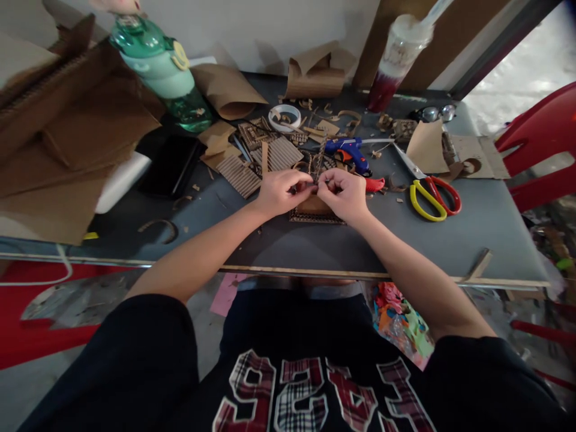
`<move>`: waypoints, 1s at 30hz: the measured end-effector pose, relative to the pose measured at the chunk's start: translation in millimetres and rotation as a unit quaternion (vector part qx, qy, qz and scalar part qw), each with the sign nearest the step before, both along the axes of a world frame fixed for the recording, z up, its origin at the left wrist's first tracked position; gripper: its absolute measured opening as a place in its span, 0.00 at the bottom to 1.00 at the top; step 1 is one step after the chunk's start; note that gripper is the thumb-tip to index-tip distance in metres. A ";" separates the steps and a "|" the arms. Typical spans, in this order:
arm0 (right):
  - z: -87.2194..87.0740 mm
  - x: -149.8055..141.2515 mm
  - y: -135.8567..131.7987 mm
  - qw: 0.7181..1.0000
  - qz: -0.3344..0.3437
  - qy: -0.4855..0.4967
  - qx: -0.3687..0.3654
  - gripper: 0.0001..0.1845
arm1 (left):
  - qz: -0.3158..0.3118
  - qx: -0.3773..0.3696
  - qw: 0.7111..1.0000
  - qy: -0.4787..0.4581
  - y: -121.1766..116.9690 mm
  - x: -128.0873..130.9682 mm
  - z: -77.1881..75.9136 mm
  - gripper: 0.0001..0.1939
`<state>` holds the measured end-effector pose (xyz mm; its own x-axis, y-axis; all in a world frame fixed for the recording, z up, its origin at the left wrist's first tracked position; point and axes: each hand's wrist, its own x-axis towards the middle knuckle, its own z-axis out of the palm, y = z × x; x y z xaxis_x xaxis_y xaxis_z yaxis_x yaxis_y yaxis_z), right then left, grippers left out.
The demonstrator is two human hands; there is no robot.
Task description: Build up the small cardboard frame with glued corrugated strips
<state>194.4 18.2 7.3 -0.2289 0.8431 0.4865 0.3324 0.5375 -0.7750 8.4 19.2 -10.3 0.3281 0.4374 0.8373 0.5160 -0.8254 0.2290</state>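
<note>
My left hand (pixel 284 193) and my right hand (pixel 345 195) meet over a small cardboard piece (pixel 317 207) with a corrugated edge, lying near the table's front. The fingers of both hands are closed in a pinch. Between them a thin corrugated cardboard strip (pixel 320 157) sticks up, its lower end hidden by my fingertips. Just beyond my right hand lies a blue glue gun (pixel 355 153). A red-handled tool (pixel 375 185) shows beside that hand, partly covered by it. Flat corrugated cardboard pieces (pixel 240 176) lie beyond my left hand.
Scissors (pixel 427 198) with yellow and red handles lie to the right. A tape roll (pixel 285 118), a green bottle (pixel 166 78) and a cup with dark red drink (pixel 396 63) stand at the back. A black phone (pixel 173 165) and a cardboard box (pixel 67 132) are leftward. Scraps are scattered about.
</note>
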 end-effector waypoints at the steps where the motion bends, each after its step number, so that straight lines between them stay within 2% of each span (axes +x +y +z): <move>1: -0.3 0.6 0.4 1.000 0.009 -0.008 0.005 0.06 | -0.005 -0.018 1.000 -0.005 -0.5 0.3 -0.5 0.06; 5: -0.7 3.6 1.9 0.998 0.040 -0.034 0.017 0.06 | -0.028 -0.118 0.992 -0.028 -4.2 1.5 -0.3 0.08; 8: 0.9 6.6 4.3 0.996 0.062 -0.061 0.029 0.06 | -0.020 -0.151 0.987 -0.042 -6.4 3.2 0.5 0.08; 14: 3.6 10.8 9.7 0.988 0.124 -0.095 0.008 0.04 | -0.018 -0.155 0.987 -0.038 -6.3 3.5 -0.5 0.07; 20: 4.5 10.3 10.0 0.986 0.140 -0.092 0.018 0.06 | -0.019 -0.164 0.986 -0.031 -4.7 0.4 -1.0 0.08; 30: 10.3 13.9 10.4 0.980 0.176 -0.089 0.008 0.05 | -0.064 -0.153 0.986 -0.026 -2.7 -0.5 1.2 0.07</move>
